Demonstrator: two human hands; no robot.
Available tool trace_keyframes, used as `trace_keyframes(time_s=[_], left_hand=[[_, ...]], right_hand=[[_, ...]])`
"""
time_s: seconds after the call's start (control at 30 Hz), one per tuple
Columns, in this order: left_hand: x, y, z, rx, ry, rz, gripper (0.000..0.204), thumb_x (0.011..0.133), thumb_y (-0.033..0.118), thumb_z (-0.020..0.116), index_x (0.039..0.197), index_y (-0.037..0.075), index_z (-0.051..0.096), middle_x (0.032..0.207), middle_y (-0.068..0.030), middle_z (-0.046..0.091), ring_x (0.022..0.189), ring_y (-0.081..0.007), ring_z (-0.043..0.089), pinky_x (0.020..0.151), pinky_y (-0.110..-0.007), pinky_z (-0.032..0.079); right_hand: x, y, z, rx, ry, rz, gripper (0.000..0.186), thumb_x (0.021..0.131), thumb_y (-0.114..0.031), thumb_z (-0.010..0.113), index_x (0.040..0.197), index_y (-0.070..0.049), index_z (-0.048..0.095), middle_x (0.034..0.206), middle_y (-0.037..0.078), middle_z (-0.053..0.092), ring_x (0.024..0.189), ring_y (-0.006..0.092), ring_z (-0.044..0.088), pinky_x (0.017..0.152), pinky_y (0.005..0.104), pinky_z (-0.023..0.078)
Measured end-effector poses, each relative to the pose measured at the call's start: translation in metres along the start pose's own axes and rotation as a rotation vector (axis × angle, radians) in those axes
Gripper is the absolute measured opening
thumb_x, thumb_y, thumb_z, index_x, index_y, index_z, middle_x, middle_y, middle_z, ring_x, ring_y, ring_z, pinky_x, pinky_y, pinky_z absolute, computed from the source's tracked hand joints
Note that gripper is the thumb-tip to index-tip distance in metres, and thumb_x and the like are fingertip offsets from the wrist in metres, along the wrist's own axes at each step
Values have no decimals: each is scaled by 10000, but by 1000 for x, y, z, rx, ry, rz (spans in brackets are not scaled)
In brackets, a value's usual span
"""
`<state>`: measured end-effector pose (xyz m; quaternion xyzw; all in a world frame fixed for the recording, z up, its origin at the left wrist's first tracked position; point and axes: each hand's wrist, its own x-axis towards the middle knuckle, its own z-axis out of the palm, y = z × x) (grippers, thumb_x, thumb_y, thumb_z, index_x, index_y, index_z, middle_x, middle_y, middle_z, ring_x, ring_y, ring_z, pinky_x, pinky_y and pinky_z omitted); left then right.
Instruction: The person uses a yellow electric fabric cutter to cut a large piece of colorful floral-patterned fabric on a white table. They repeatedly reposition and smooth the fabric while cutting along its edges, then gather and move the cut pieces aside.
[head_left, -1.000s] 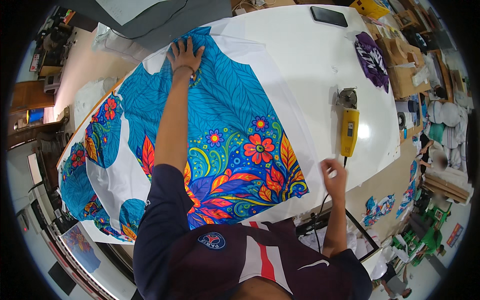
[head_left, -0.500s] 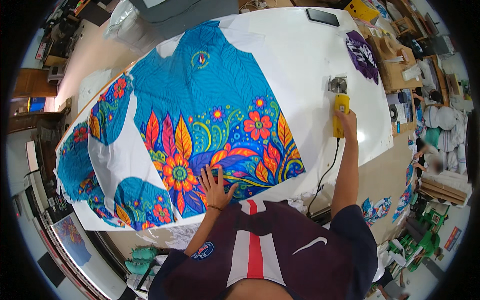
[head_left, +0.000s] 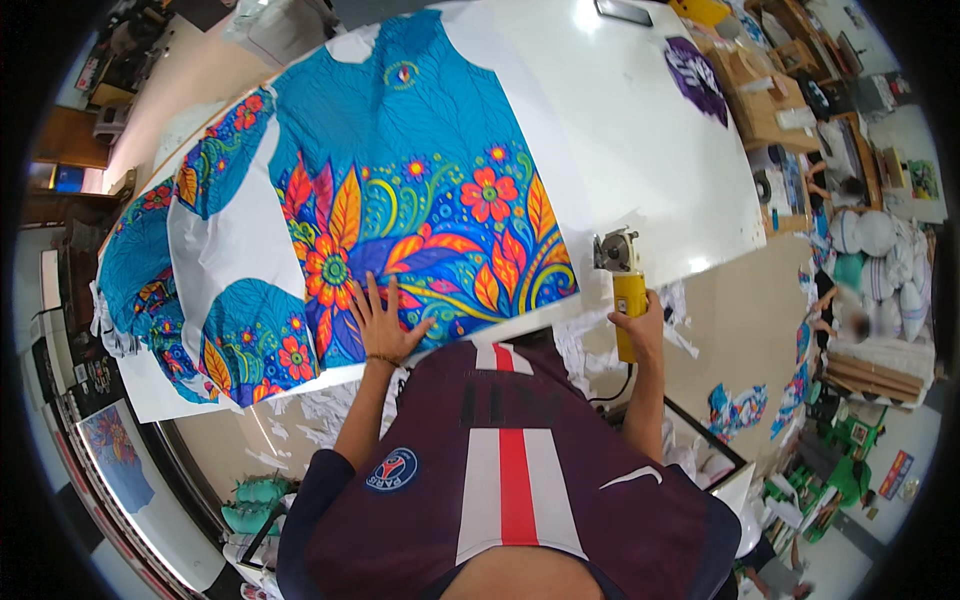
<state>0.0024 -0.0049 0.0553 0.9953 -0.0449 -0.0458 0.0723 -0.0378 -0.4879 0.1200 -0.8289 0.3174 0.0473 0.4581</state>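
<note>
A teal printed fabric panel (head_left: 420, 130) with bright flowers and leaves lies flat on the white table (head_left: 640, 130). My left hand (head_left: 383, 328) rests on its near edge, fingers spread over the blue and orange print. In my right hand (head_left: 643, 328) is a yellow electric rotary fabric cutter (head_left: 629, 300), fingers wrapped round its body. The cutter's round metal blade head (head_left: 614, 250) points away from me, by the table's near edge. It is to the right of the printed panel, apart from the colored print. A dark cord hangs from the cutter's lower end.
More printed pieces with white margins (head_left: 235, 240) lie bunched at the table's left. A dark phone (head_left: 623, 12) and a purple cloth (head_left: 696, 80) are at the far right. White scraps (head_left: 675, 315) lie below the near edge. Other people are at work on the right.
My right hand has brought the cutter nearer to me and leftward, from the table's right side to its near edge. My left hand stays spread on the panel.
</note>
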Motion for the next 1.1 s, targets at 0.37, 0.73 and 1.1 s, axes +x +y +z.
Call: trace_keyframes(time_s=[0.37,0.73,1.1], left_hand=[[-29,-1,7,-115,156,-6,1040,836,730,697,1636,152,367,1722,-231,179,1581,-486,112,1239,-677,98],[-52,-2,19,-175,306,6,815,903,561,723,1546,113,500,1661,-212,339,1545,-455,246,1241,-638,172],[-52,-5,26,-219,384,10,764,893,508,740,1513,112,536,1636,-185,393,1521,-439,305,1238,-621,207]], right_hand=[[-116,20,-6,-261,-30,-16,671,707,-198,886,1248,10,547,1072,228,710,989,355,713,863,442,554],[-82,5,-3,-563,-103,-62,718,797,-408,793,1342,-49,492,1015,283,727,957,494,700,810,565,549],[-67,-11,2,-566,-167,-2,743,796,-392,791,1396,-84,482,1087,295,723,1019,484,700,860,548,551]])
